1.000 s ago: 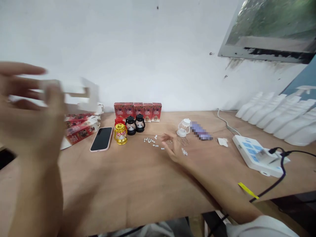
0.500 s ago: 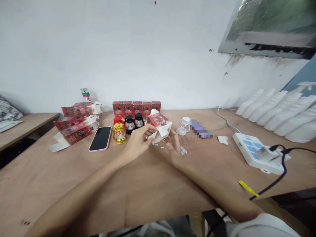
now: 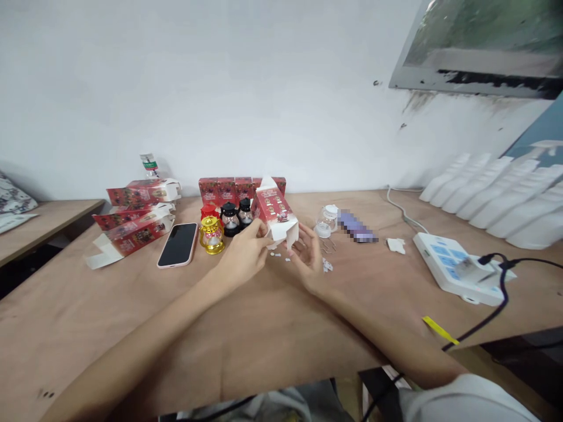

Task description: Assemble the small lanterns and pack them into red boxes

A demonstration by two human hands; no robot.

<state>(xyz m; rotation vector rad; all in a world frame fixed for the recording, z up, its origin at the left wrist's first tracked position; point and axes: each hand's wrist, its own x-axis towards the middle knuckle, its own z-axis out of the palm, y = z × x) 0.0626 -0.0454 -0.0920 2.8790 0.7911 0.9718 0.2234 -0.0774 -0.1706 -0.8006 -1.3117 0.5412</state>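
Note:
Between my two hands is a red printed cardboard box, tilted above the table with its white end flaps folded out toward me. My left hand grips the flaps at the near left corner between thumb and fingers. On the other side, my right hand has its fingers curled against the box's right side, with the thumb near a flap. Just left of the box stand small lanterns: a gold lantern, a black lantern, another black one and a red lantern. Beyond the right hand is a white lantern.
Behind the lanterns, several red boxes line the wall. Opened flat cartons and a phone lie at left. To the right are a blurred purple item, a power strip with cables and white bottles.
The box has tipped more upright, its far flap rising in front of the red boxes and its printed face turning toward me. Both hands still hold it, and the view has shifted slightly.

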